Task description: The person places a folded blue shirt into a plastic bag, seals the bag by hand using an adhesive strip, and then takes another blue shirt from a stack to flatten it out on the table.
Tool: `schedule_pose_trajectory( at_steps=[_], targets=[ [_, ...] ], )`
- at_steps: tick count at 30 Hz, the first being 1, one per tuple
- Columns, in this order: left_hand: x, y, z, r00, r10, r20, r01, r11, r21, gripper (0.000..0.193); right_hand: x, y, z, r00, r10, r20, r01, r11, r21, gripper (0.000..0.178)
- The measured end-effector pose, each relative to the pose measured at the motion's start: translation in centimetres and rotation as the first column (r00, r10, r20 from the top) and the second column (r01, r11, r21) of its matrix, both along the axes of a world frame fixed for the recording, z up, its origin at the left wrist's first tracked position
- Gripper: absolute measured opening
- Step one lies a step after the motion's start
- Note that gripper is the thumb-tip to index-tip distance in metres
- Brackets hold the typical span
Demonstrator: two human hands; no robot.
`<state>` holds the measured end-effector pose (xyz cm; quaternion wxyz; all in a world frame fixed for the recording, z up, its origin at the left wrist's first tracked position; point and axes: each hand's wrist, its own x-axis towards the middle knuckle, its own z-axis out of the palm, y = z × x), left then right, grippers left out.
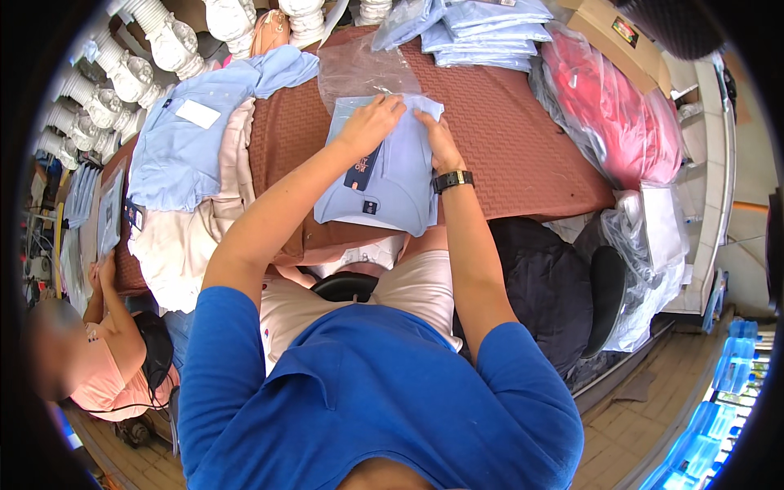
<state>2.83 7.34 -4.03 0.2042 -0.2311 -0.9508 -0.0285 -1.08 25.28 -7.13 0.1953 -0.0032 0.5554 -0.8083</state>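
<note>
Your two hands are both on the folded light blue shirt (392, 192), which lies in front of you at the near edge of the tabletop (523, 139). Your left hand (374, 122) lies across its upper part with the fingers bent; your right hand (442, 143), below which you wear a dark watch (452, 180), touches its upper right edge. You cannot tell from this view whether either one pinches the fabric or only presses on it. Between your forearms, a dark tag (360, 170) shows on the shirt. Just beyond it lies a clear plastic bag (363, 65). To your left, a loosely laid blue shirt (175, 159) overlaps cream garments (184, 245). At the far side sits a stack of bagged blue shirts (490, 33), with a plastic-wrapped red bundle (612, 110) to its right.
</note>
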Motion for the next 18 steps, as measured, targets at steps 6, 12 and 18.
schedule_pose_trajectory(
  at_steps=[6,12,18],
  targets=[
    [0.6,-0.3,2.2,0.990,-0.138,0.021,0.138,0.990,0.025,0.046,-0.7,0.3,-1.7,0.974,-0.069,-0.214,0.068,0.998,-0.012,0.058],
    [1.0,-0.8,2.3,0.978,-0.197,0.063,0.204,0.968,-0.145,0.047,0.1,0.1,-1.2,0.972,-0.072,-0.226,0.068,0.997,-0.025,0.061],
    [0.6,-0.5,1.6,0.972,-0.234,0.001,0.234,0.972,-0.029,0.053,0.2,0.3,-1.2,0.983,-0.017,-0.182,0.010,0.999,-0.041,0.064]
  ],
)
